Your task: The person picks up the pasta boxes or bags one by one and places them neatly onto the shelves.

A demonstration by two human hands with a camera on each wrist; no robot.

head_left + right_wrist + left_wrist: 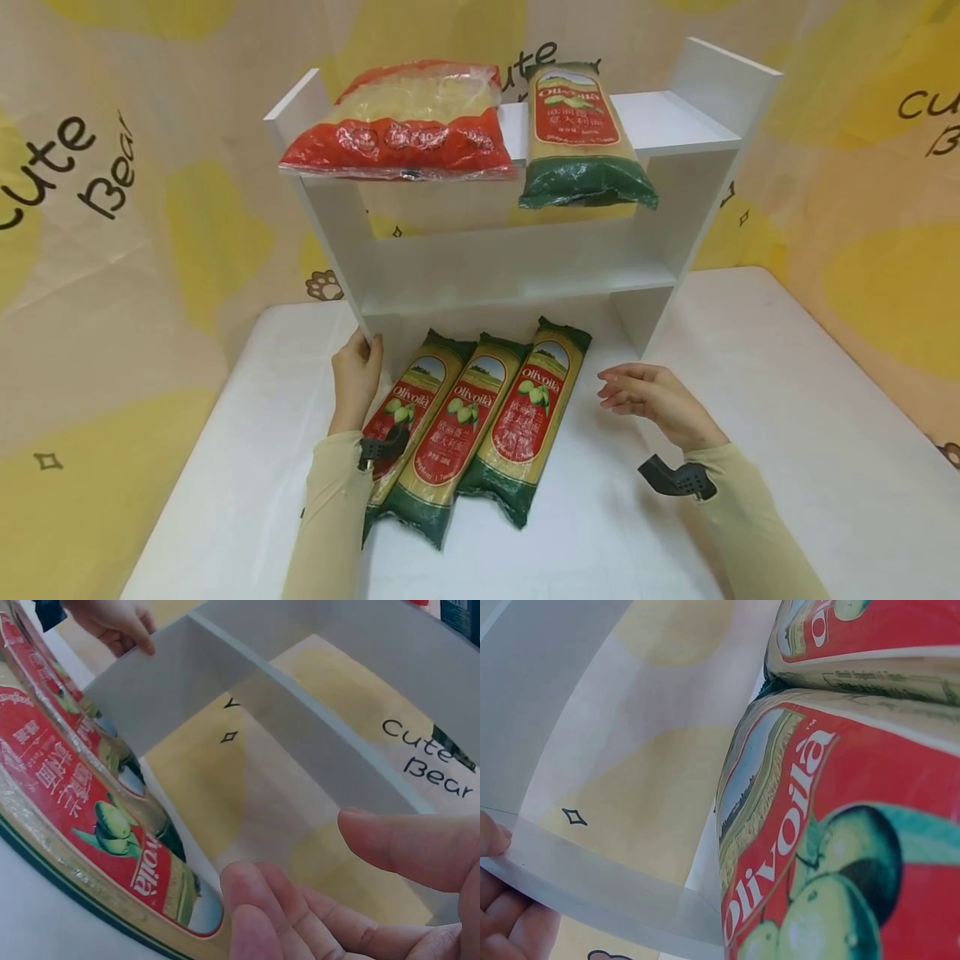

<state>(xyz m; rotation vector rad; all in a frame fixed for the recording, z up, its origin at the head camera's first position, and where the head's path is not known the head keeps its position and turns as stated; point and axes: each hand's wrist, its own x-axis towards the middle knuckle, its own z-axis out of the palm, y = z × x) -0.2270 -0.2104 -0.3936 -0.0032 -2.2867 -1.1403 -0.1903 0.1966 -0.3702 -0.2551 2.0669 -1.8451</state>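
Three Olivoila spaghetti packs lie side by side on the white table, their far ends under a white shelf unit (510,275): left pack (412,398), middle pack (453,429), right pack (528,417). My left hand (358,371) grips the front edge of the shelf's left side panel (330,242) near its foot, just left of the left pack. In the left wrist view its fingers (499,900) lie on the panel edge (592,877) beside a pack (840,847). My right hand (637,392) hovers right of the packs, fingers relaxed, holding nothing.
On the top shelf lie a red noodle bag (401,125) and a fourth spaghetti pack (577,137), both overhanging the front. The white table (750,417) has bare room to the right. A yellow "cute Bear" backdrop (112,208) hangs behind.
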